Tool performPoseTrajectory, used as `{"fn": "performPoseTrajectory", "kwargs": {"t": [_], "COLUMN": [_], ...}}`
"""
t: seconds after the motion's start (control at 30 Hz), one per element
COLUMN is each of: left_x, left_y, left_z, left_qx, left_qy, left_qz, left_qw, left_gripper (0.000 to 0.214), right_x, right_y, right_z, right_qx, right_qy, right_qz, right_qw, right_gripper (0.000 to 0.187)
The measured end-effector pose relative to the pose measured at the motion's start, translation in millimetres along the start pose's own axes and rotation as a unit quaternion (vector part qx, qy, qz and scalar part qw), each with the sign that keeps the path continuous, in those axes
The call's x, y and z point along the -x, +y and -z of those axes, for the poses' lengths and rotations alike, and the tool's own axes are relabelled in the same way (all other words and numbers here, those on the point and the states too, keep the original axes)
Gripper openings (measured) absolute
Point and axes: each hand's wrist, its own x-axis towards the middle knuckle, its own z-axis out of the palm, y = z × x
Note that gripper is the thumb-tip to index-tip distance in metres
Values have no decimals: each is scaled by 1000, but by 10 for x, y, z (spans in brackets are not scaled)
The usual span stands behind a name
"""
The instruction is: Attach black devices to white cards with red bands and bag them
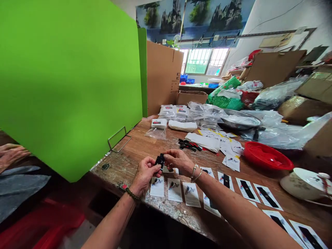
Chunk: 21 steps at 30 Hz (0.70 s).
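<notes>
My left hand pinches a small flat black piece between thumb and fingers. On the same piece, my right hand has its fingers closed at the upper right side. Its exact kind cannot be made out. Below the hands lie printed white cards in rows, several of them with a black strip on top. Just beyond my right hand is a loose pile of black and red strips. Part of the cards is hidden under my hands and right forearm.
A large green board stands along the left, with a wire stand at its foot. A red bowl and a white pot sit on the right. Bagged card stacks lie behind. Another person's hand shows at far left.
</notes>
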Motion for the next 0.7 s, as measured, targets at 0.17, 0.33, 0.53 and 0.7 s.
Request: {"fn": "performPoseTrajectory", "kwargs": {"t": [0.17,0.33,0.53,0.7], "left_x": [202,369,560,687], "left_y": [1,-18,-36,-37], "left_z": [10,190,311,332], "left_qx": [52,61,62,78], "left_qy": [-19,48,83,88], "left_qz": [49,47,48,62], "left_qw": [997,996,993,991], "left_gripper": [44,42,41,40], "right_x": [195,283,242,246], "right_y": [34,179,319,308], "right_z": [102,19,-349,-455], "right_qx": [-106,-45,113,319], "right_qy": [-7,-20,-37,9], "right_qz": [-29,-73,-48,11], "right_qw": [994,996,992,948], "right_gripper": [13,7,8,14]}}
